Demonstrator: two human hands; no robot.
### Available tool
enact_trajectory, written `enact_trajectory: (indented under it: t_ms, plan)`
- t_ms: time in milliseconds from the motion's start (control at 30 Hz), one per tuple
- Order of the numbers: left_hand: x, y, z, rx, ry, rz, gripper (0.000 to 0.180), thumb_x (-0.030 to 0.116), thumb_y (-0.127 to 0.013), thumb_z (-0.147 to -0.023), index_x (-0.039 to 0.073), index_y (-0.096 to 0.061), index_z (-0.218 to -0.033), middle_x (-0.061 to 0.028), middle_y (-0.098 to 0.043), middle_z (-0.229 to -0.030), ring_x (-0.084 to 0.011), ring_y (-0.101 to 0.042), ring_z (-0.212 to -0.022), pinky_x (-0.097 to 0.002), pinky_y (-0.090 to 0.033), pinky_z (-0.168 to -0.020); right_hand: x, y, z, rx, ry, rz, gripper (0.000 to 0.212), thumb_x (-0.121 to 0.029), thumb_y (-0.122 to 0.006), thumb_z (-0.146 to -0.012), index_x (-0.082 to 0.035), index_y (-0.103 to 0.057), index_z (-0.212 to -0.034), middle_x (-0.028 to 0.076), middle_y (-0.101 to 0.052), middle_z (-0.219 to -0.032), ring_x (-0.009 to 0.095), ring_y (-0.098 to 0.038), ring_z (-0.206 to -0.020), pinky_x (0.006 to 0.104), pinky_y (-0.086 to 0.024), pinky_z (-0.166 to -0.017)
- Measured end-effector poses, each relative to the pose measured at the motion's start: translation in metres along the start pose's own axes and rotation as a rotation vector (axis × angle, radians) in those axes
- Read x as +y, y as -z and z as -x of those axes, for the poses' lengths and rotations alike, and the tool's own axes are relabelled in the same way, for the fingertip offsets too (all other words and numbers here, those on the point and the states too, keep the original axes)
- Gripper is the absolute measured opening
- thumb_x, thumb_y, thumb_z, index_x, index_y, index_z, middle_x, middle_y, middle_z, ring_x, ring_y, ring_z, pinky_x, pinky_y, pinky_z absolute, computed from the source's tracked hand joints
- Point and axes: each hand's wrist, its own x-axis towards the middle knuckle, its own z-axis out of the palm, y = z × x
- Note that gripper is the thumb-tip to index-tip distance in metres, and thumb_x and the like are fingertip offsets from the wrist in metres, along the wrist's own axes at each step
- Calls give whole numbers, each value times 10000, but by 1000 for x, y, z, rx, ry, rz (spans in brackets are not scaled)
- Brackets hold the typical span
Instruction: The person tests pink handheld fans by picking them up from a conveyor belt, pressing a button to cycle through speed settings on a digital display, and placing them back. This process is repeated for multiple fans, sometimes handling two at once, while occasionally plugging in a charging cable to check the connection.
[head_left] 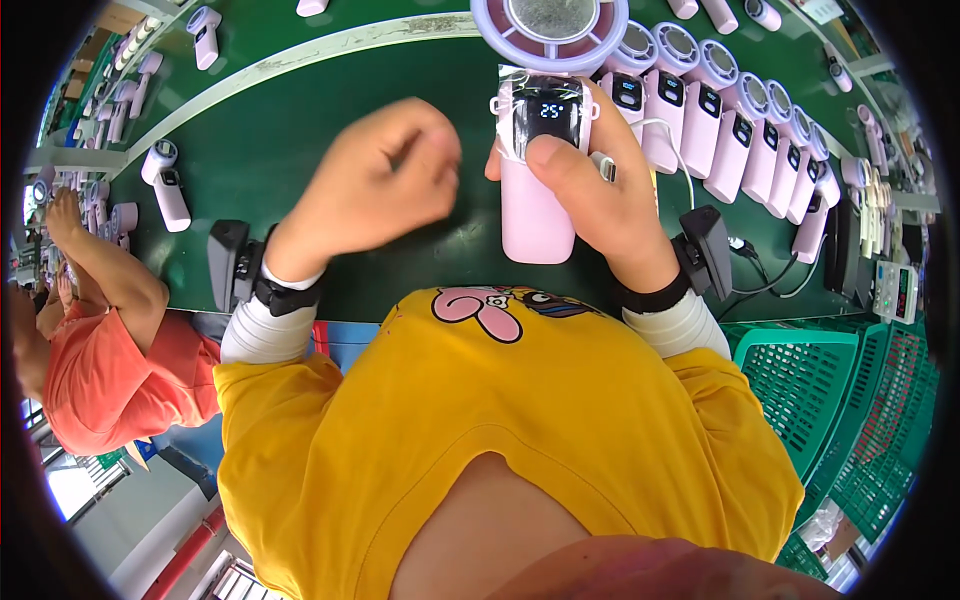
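A green worktop [270, 120] fills the middle of the workroom, its near edge running along the front of the person's yellow shirt [500, 400] and a pale curved rail [300, 65] crossing it farther out. A pink handheld fan [537, 215] is held over the near half of the worktop, its round head pointing away from the near edge and the lower end of its body toward it.

The right hand [615, 190] is clamped on this fan: the forearm comes in over the near edge, the palm lies along the right side of the body, the thumb presses on the front just below the lit display [552, 110], and fingertips show at the far side. Clear film [512, 115] wrinkles beside the display.

The left hand [385, 180] is raised left of the fan, apart from it, wrist bent inward, fingers curled, the thumb close to the forefinger; whether anything is pinched there I cannot tell.

Similar fans [700, 130] stand in a slanting row toward the right edge of the worktop. Green baskets [800, 370] sit beyond the near edge, at the right.
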Motion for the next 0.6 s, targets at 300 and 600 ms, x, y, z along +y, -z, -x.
enact_trajectory:
  t_ms: [300, 600]
  plan:
    - [36, -32, 11, -235, 71, 667, 293, 30, -419, -824, -2, -387, -1114, -34, -521, -832, -63, -480, -710, -218, -417, -603, 0, 0, -2, 9, 49, 0, 354, -184, -511, -815, 16, -425, -1094, 90, -577, -861, 138, -555, -761, 256, -444, -693]
    - [24, -32, 11, -377, 123, 602, 228, 86, -455, -839, -3, -408, -1043, -22, -503, -798, -59, -463, -697, -223, -410, -586, 6, 1, -2, -33, 88, 58, 373, -199, -523, -810, 16, -411, -1094, 94, -573, -858, 145, -555, -773, 263, -447, -702]
